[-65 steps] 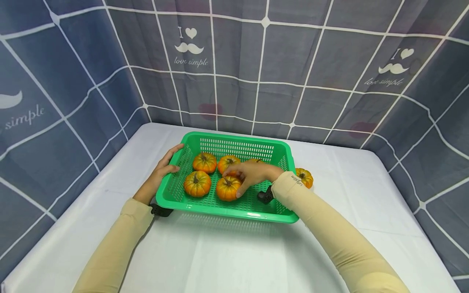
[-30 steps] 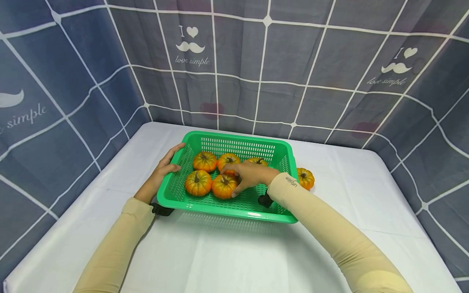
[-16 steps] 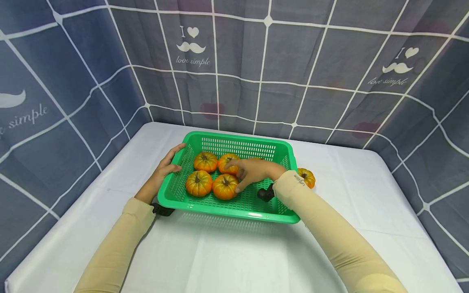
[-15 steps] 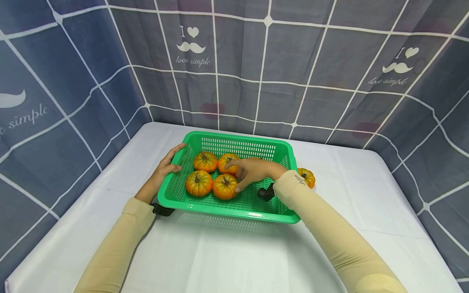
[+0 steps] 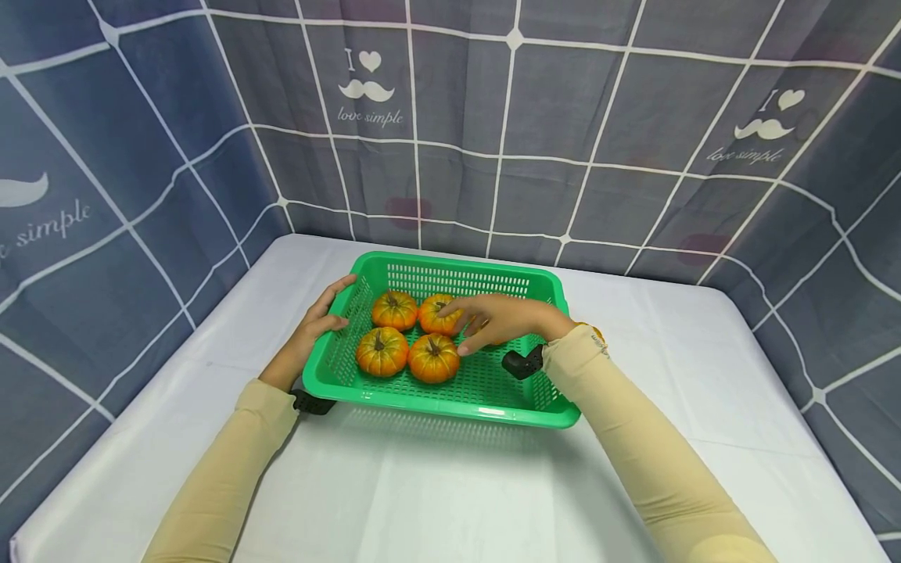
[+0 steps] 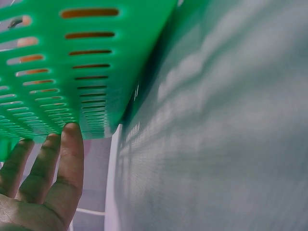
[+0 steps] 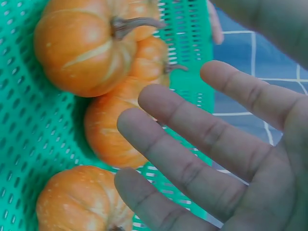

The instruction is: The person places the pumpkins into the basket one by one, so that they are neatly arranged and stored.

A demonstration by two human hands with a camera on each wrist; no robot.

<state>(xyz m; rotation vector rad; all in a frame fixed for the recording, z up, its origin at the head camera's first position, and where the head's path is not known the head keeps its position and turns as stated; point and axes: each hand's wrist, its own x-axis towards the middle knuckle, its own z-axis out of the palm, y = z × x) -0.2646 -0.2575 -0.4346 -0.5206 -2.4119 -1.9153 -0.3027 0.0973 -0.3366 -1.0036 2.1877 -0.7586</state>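
A green plastic basket [image 5: 436, 408] on the table holds several small orange pumpkins. My left hand [image 5: 310, 328] holds its left rim, thumb over the inside and fingers against the outer wall [image 6: 96, 53]. My right hand [image 5: 503, 319] hovers over the basket with its fingers spread and nothing in them; the right wrist view shows the fingers apart above the pumpkins. Nearest its thumb is the front middle pumpkin [image 5: 431, 361], beside the front left pumpkin [image 5: 382, 353]. Behind them sit a back left pumpkin [image 5: 394, 311] and a back middle pumpkin [image 5: 431, 319]. Another is mostly hidden under my right hand.
One more pumpkin [image 5: 598, 331] lies outside the basket on the right, mostly hidden by my right sleeve. A white cloth [image 5: 450, 493] covers the table. Grey and blue checked curtains [image 5: 457, 94] enclose its back and sides.
The front middle pumpkin shifted left against its neighbour under my right hand. That hand then let go of it and moved up and right, its fingers opening. My left hand stayed on the rim.
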